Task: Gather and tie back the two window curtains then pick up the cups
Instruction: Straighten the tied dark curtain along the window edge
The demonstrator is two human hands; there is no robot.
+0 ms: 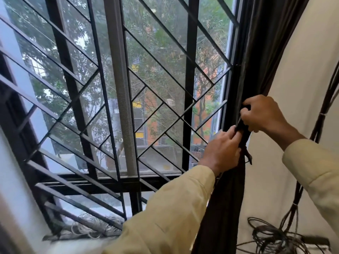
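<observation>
Both hands grip dark curtain point(236, 189) w/ tie; cream wall point(293, 88) beside barred window point(128, 88).

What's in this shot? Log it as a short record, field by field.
setting: barred window, cream wall at right
curtain: dark, gathered into a bunch at the window's right edge
tie: dark strip at the bunch, loose end hanging below the hands
left hand: pinching the tie against the curtain
right hand: gripping the tie higher up
cables: coiled at lower right, running up the wall
cups: not in view
</observation>
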